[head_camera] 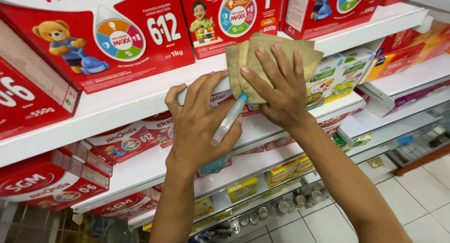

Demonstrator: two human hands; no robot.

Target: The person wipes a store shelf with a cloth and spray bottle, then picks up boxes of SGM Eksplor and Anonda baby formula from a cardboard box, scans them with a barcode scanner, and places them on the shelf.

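Right hand (281, 95) presses cloth (269, 60) at shelf edge (140, 102); left hand (201, 125) grips bottle (228, 121)

White shop shelves (140, 100), pale tiled floor (422, 201).

Large red cartons (117, 32) stand on the white shelf (140, 100) above the fingers. Green and white boxes (335, 76) sit just right of them. Yellow packs (243, 189) and tins (281, 208) line lower shelves below. Pale tiled floor (422, 196) lies at lower right.
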